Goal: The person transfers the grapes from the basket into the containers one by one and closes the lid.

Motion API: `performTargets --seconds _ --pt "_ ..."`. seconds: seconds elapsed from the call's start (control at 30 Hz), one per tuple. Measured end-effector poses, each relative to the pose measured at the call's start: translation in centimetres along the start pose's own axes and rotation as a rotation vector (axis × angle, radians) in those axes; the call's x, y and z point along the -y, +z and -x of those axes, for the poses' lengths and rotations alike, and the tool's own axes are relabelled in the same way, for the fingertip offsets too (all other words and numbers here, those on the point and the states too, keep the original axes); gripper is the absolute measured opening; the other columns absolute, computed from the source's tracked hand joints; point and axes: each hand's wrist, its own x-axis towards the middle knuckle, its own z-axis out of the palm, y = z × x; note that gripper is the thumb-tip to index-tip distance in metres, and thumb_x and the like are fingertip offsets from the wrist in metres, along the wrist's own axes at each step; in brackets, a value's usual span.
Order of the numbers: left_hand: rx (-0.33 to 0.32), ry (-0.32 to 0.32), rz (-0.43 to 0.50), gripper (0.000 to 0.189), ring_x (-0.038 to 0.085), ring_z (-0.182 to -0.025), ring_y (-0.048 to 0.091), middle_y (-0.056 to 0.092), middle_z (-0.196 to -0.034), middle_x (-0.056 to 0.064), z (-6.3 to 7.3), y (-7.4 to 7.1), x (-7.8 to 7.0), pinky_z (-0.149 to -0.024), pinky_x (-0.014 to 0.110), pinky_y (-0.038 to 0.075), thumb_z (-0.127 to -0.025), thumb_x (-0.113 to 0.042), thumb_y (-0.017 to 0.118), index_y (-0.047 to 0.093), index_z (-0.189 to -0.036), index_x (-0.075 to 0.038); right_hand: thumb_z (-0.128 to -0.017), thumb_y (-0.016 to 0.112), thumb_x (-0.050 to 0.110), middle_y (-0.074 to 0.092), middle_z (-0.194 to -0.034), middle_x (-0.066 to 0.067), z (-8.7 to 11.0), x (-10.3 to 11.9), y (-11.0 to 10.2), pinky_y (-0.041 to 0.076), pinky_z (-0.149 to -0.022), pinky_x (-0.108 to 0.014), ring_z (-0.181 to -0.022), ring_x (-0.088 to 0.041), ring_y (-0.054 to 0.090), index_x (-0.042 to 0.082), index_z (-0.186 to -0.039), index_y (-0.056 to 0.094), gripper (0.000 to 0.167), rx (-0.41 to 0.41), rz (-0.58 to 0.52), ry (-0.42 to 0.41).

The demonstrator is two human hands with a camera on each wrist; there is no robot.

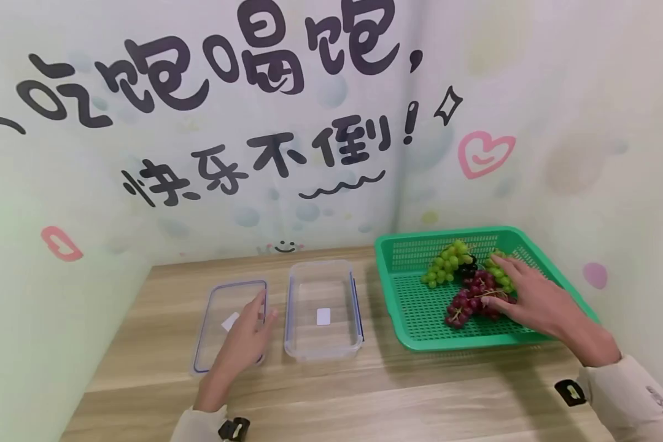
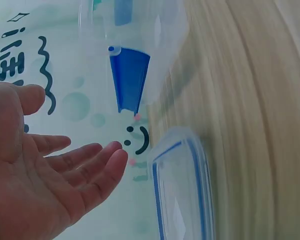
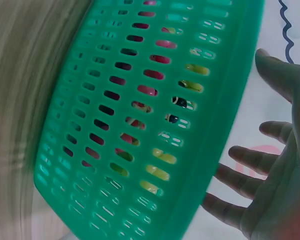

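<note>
My right hand (image 1: 536, 301) hovers over the right side of a green basket (image 1: 400, 331), fingers spread and holding nothing. Beneath it lie red grapes (image 1: 464, 307) and a bunch of green grapes (image 1: 500, 273). Another green bunch (image 1: 447, 264) and some dark grapes (image 1: 467, 267) sit farther back. At the left, my left hand (image 1: 243, 341) is above a clear lid (image 1: 210, 331) with a blue seal, fingers loosely extended in the left wrist view. A clear rectangular container (image 1: 323, 353) stands between the lid and the basket, its blue latch (image 2: 130, 80) hanging down.
Everything stands on a wooden table (image 1: 331, 405). A wall (image 1: 331, 215) with black writing and drawings rises right behind it. The basket's slotted side (image 3: 115, 110) faces the right wrist camera, with grapes showing through the holes.
</note>
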Motion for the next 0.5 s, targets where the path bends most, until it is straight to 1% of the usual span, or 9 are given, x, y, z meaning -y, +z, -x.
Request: performTargets --seconds 0.07,0.23,0.3,0.37,0.5 --pt "-0.012 -0.013 0.012 0.065 0.044 -0.129 0.050 0.034 -0.154 0.027 -0.1 0.4 -0.3 -0.107 0.061 0.040 -0.106 -0.031 0.045 0.018 -0.157 -0.001 -0.091 0.067 0.049 0.034 -0.148 -0.036 -0.1 -0.1 0.2 0.042 -0.091 -0.072 -0.129 -0.059 0.036 -0.001 -0.152 0.033 0.085 0.015 -0.005 -0.001" --pt "-0.040 -0.049 0.054 0.064 0.043 -0.129 0.052 0.039 -0.150 0.029 -0.4 1.3 -0.9 -0.109 0.061 0.037 -0.106 -0.032 0.046 0.022 -0.156 0.000 -0.090 0.071 0.044 0.041 -0.143 -0.036 -0.6 -0.5 0.8 0.047 -0.086 -0.068 -0.124 -0.057 0.045 0.000 -0.149 0.038 0.081 0.058 -0.017 -0.009" --pt "-0.047 -0.062 0.067 0.064 0.043 -0.128 0.053 0.040 -0.150 0.029 -0.5 1.6 -0.9 -0.109 0.061 0.038 -0.106 -0.033 0.046 0.022 -0.156 0.000 -0.089 0.072 0.042 0.043 -0.142 -0.036 -0.8 -0.8 1.0 0.050 -0.084 -0.065 -0.121 -0.056 0.048 0.001 -0.149 0.040 0.079 0.082 -0.020 -0.014" --pt "-0.051 -0.070 0.079 0.064 0.044 -0.127 0.054 0.041 -0.149 0.030 -0.4 2.0 -1.0 -0.108 0.060 0.040 -0.106 -0.032 0.046 0.022 -0.156 0.000 -0.088 0.074 0.039 0.046 -0.141 -0.035 -1.1 -0.9 1.1 0.050 -0.085 -0.064 -0.121 -0.055 0.049 0.001 -0.147 0.043 0.077 0.101 -0.026 -0.028" --pt "-0.052 -0.087 0.099 0.063 0.045 -0.125 0.055 0.043 -0.147 0.032 -0.3 2.6 -1.2 -0.105 0.059 0.044 -0.106 -0.031 0.045 0.022 -0.155 0.001 -0.086 0.076 0.028 0.051 -0.138 -0.033 -1.4 -1.3 1.6 0.051 -0.088 -0.062 -0.120 -0.053 0.052 0.000 -0.143 0.049 0.069 0.127 -0.044 -0.061"
